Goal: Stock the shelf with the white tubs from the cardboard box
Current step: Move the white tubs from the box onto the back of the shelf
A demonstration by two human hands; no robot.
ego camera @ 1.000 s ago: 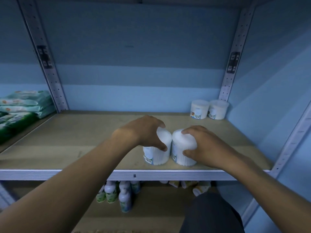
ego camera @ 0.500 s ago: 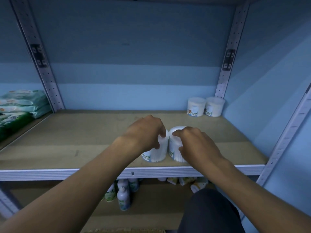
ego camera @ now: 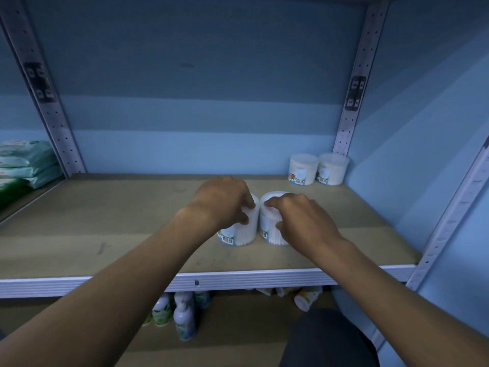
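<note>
Nearest the camera, both forearms reached forward over the white front lip of the shelf (ego camera: 238,280), angling inward so the wrists nearly met above its brown board. The left hand (ego camera: 221,205) lay over the top of the left tub (ego camera: 242,231), fingers curled down its far and right sides and thumb against the near wall, gripping it. The right hand (ego camera: 299,221) gripped the right tub (ego camera: 270,229) from its right, fingertips hooked over the lid rim and thumb low on the ribbed wall. Both white tubs stood upright on the board, just beside each other, a narrow gap between them, in the middle depth of the shelf.

Farther back, two more tubs (ego camera: 317,169) stood touching in the rear right corner against the blue back wall, next to the perforated upright (ego camera: 349,107). Green packs (ego camera: 23,165) were stacked on the neighbouring bay to the left, and spray bottles (ego camera: 182,313) stood on the shelf below. The cardboard box was not in view.

The step in hand looked like sliding this pair back toward the corner pair. Done well, it would mean keeping both bases flat on the board, pushing low on the walls rather than at the lids so neither tips, and steering rightward to line up in front of the rear tubs, barcoded labels facing out.
</note>
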